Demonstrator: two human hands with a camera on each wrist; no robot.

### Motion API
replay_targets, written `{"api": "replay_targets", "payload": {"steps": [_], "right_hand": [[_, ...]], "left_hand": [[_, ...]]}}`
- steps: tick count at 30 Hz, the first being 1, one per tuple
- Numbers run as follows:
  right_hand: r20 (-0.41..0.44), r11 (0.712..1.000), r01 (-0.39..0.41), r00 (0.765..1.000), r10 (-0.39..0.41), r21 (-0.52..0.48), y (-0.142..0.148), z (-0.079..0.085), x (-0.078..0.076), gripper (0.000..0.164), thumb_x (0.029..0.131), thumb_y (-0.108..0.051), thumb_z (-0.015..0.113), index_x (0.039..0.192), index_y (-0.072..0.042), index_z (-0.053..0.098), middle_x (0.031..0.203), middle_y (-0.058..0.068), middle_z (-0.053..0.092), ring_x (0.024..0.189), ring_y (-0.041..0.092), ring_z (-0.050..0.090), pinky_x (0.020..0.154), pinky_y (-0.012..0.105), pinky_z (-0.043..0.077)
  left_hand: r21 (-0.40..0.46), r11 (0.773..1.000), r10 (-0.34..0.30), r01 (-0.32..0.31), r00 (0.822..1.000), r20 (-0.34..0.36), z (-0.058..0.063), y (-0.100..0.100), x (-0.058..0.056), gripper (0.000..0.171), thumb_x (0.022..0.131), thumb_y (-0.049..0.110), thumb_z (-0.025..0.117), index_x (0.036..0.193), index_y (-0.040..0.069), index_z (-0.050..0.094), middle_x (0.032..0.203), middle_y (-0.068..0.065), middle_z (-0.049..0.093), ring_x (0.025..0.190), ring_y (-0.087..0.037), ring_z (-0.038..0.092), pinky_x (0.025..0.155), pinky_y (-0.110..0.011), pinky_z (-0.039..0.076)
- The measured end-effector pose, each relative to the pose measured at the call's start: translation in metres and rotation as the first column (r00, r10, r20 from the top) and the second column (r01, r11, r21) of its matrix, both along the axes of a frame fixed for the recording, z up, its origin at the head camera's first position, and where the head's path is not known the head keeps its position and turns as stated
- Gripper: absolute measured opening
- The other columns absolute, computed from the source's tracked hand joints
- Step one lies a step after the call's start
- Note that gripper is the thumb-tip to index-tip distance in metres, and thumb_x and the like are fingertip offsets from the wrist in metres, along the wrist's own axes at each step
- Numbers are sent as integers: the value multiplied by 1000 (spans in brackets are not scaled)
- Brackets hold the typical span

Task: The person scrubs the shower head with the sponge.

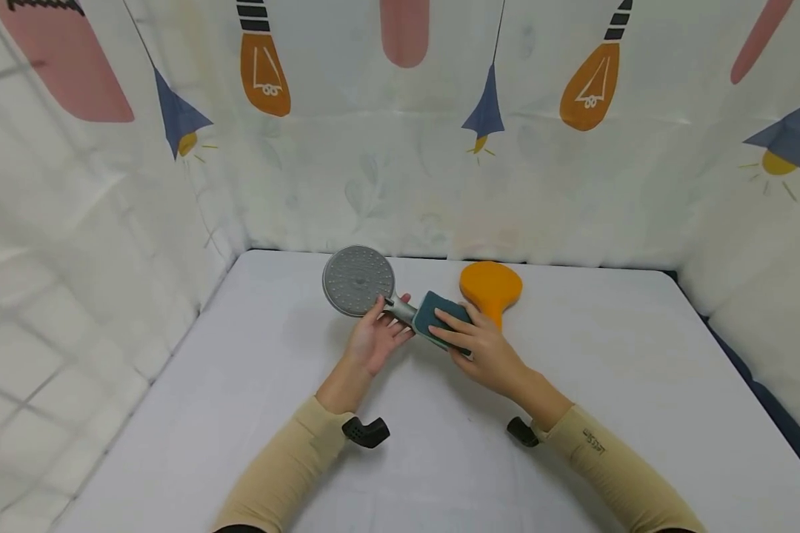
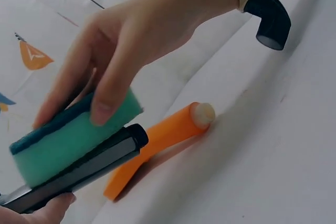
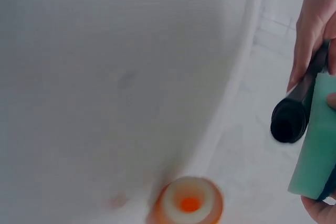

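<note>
A grey shower head (image 1: 358, 280) with a round nozzle face is held up over the table by my left hand (image 1: 373, 346). The thumb lies over its neck and the other fingers are behind the handle. My right hand (image 1: 490, 348) grips a sponge (image 1: 441, 320), dark green on one side and light green on the other. In the left wrist view, the light green face of the sponge (image 2: 79, 142) lies along the shower head's handle (image 2: 79, 174). The handle's dark end (image 3: 290, 121) shows in the right wrist view.
An orange object with a round head (image 1: 490, 286) and a handle lies on the white table (image 1: 440, 459), behind my right hand. Its handle's end (image 3: 189, 200) has a pale ring. Patterned cloth walls (image 1: 400, 185) stand at the table's back and sides.
</note>
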State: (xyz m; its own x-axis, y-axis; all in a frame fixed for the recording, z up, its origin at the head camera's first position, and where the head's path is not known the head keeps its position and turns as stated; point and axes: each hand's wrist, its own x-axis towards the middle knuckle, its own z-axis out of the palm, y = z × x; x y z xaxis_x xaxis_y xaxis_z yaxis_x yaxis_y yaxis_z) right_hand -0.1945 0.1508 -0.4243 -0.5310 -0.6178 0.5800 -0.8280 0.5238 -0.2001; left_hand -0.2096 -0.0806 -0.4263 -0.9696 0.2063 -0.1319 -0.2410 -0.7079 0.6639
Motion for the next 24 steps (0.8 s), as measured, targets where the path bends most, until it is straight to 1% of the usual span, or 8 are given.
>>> {"api": "replay_targets", "payload": {"steps": [4,6,8,10,13,16,20,24], "right_hand": [[-42,1000,-3,999,4,5,-10,6,-4,48,83,-1,82,129,-12,73,141,12,61,128,53,50,101,65,44],[-44,1000,-8,999,9,12,-11,7,-5,49,84,-1,82,130,-12,73,142,11,61,128,53,49,102,65,44],[-38,1000,-11,999,12,18,-8,6,-5,50,83,-2,83,131,-12,72,143,11,60,129,53,49,102,65,44],[-30,1000,-17,999,17,18,-3,4,-3,51,82,-1,84,130,-12,72,142,12,60,129,54,48,100,65,45],[-26,1000,-24,999,24,9,5,1,-1,53,80,1,85,129,-10,72,142,14,60,130,56,47,98,65,47],[-21,1000,-30,999,30,-4,9,1,-1,52,80,1,85,129,-9,72,142,16,60,132,56,46,99,65,45],[-21,1000,-26,999,26,-9,2,4,-5,53,81,0,85,131,-11,72,142,14,60,131,57,46,100,67,44],[-31,999,-37,999,37,-4,-6,7,-7,51,82,-2,84,131,-12,72,142,13,60,129,57,48,101,67,43]], "left_hand": [[-62,998,-25,25,1000,2,0,7,0,55,115,30,25,162,3,16,160,-23,29,129,-32,54,115,-53,34],[-85,996,-22,21,1000,-5,1,7,0,55,115,31,25,161,3,16,160,-22,31,124,-28,57,109,-47,42],[-76,997,-9,8,1000,-10,5,4,-1,55,115,31,26,162,5,15,160,-21,31,128,-31,53,105,-45,45],[-39,999,6,-7,1000,-20,8,1,-2,54,115,30,26,162,8,12,162,-22,27,139,-38,43,109,-48,42],[26,1000,13,-13,1000,-27,11,-4,-3,55,115,30,26,163,11,7,164,-23,22,148,-46,27,115,-56,30],[44,999,13,-12,999,-31,11,-4,-4,56,114,30,26,163,10,7,165,-24,20,149,-47,23,116,-59,22],[-5,1000,-7,6,1000,-23,8,4,-3,54,115,30,26,163,9,12,162,-22,26,141,-41,39,117,-56,26],[-62,998,-26,26,1000,-1,4,13,-1,54,115,30,26,161,3,17,154,-18,37,119,-25,58,112,-49,38]]}}
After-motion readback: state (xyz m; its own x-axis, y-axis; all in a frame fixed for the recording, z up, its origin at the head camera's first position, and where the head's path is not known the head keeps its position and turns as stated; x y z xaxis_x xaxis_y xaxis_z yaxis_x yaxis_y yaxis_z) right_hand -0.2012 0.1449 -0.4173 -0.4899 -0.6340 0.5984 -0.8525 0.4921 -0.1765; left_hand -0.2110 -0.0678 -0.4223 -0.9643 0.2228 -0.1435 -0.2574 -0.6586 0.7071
